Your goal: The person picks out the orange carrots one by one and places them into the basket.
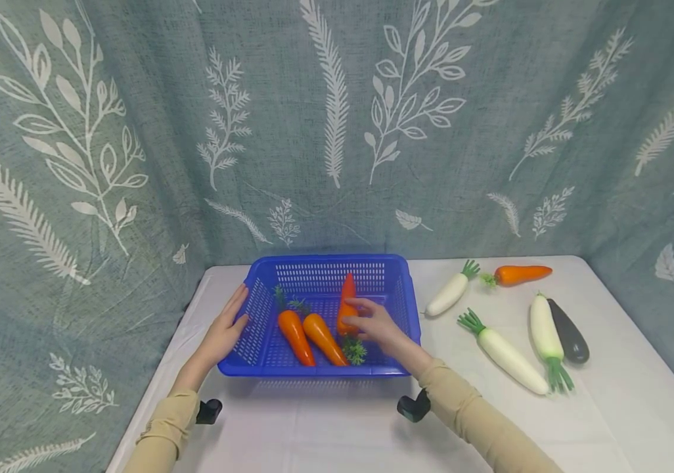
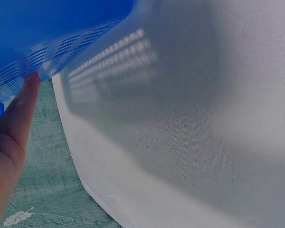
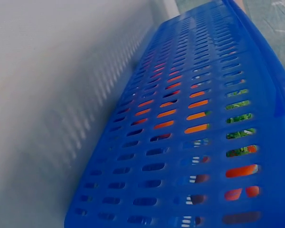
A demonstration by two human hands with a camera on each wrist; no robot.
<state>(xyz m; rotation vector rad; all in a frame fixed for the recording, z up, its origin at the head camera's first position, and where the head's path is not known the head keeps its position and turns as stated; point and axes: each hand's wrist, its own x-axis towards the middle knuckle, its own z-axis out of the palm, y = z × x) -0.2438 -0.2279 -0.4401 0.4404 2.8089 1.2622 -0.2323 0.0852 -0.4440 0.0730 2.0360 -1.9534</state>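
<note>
A blue plastic basket with slotted walls stands on the table, holding two orange carrots side by side on its floor. To their right, inside the basket, my right hand holds another carrot with thumb and fingers bent over it. That carrot's tip points to the back wall and its leafy top toward the front. My left hand rests with extended fingers along the basket's left rim. In the left wrist view, a straight finger touches the slotted wall. The basket wall hides my right hand in its wrist view.
Right of the basket lie several white radishes, a dark eggplant and one more carrot. A white cloth covers the table. Patterned curtains hang behind and at both sides.
</note>
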